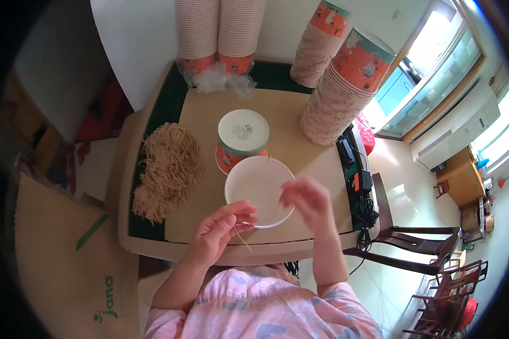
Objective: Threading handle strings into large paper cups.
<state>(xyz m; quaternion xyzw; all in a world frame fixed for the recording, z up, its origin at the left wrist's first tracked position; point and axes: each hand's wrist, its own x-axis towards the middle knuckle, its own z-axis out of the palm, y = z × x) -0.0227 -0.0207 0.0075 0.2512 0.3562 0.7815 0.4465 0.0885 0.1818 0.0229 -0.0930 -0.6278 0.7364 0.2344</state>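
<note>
A white-lined paper bucket [259, 186] tilts toward me over the table, its mouth facing up. My left hand [216, 229] is closed on the bucket's near left rim, fingers reaching inside and thumb outside. A short end of tan string [243, 241] hangs by those fingertips. My right hand [310, 200] is beside the bucket's right rim, bent at the fingers and smeared by motion; whether it holds anything is unclear. Just behind stands an upside-down orange and green paper bucket [243, 131]. To the left lies a loose heap of tan strings [168, 172].
Tall stacks of nested paper buckets [197, 28] stand at the back left, with crumpled clear plastic [223, 79] below. More stacks [345, 85] rise at the back right. Black cables and a power strip [365, 198] run along the table's right edge. A cardboard box [76, 265] sits lower left.
</note>
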